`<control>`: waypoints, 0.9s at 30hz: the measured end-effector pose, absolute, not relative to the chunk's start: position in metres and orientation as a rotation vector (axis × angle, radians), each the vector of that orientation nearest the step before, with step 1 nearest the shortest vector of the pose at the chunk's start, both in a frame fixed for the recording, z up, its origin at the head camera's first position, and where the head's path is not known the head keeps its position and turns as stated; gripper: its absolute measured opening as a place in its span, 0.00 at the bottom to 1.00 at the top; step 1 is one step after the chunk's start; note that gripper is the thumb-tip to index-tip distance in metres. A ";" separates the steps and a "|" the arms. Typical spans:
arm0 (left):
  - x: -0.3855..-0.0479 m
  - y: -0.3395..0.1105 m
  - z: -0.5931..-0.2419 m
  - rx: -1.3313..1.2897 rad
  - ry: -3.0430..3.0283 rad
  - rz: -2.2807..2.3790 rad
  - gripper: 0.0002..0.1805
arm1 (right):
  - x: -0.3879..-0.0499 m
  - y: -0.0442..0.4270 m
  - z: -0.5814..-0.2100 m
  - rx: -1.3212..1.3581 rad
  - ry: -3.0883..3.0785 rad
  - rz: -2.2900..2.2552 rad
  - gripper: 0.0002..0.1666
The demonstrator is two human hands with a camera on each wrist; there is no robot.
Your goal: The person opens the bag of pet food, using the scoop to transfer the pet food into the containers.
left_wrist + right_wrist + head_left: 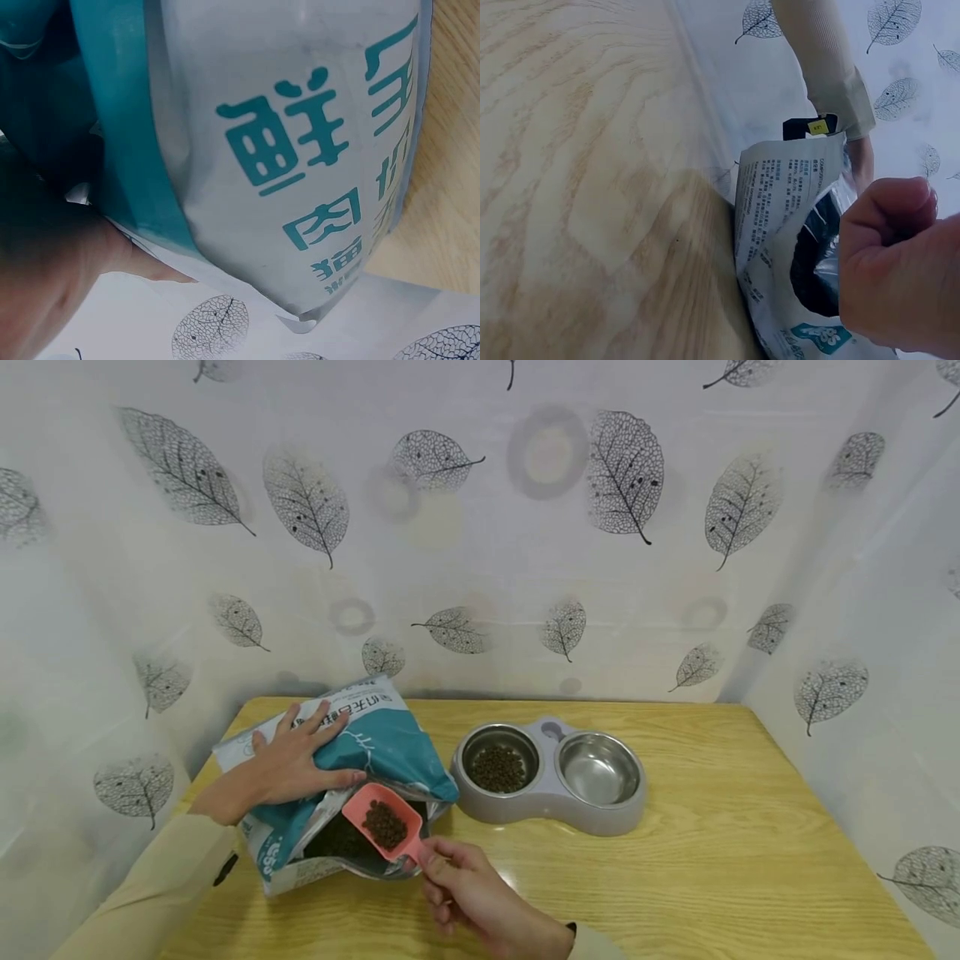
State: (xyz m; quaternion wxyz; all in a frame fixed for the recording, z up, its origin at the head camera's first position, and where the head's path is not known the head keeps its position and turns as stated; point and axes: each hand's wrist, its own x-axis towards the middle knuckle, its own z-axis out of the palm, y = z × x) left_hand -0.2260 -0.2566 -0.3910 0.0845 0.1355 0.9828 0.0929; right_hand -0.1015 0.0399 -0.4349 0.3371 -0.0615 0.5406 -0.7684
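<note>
A teal and white pet food bag (401, 747) lies tilted at the table's left, its mouth gaping toward me. My left hand (288, 766) rests on its upper side with fingers spread. At the bag's mouth, my right hand (480, 889) grips the handle of a pink scoop (401, 802) carrying brown kibble (385, 827). The bag's printed side (255, 187) fills much of the left wrist view. In the right wrist view, curled fingers of my right hand (900, 277) appear before the opening; the scoop is hidden there.
Right of the bag stands a grey double feeder (517, 811). Its left steel bowl holds kibble (498, 769); its right steel bowl (600, 768) shows bare metal. Both rest on a wood-grain table (735, 852). A leaf-patterned curtain (487, 552) hangs behind and at both sides.
</note>
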 end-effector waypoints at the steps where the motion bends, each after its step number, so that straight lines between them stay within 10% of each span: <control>1: -0.226 -0.257 -0.391 0.404 2.933 0.279 0.60 | -0.102 0.041 -0.434 -0.166 1.411 -2.006 0.16; 27: -0.226 -0.257 -0.392 0.409 2.931 0.290 0.60 | -0.168 0.138 -0.412 0.016 2.545 -1.725 0.15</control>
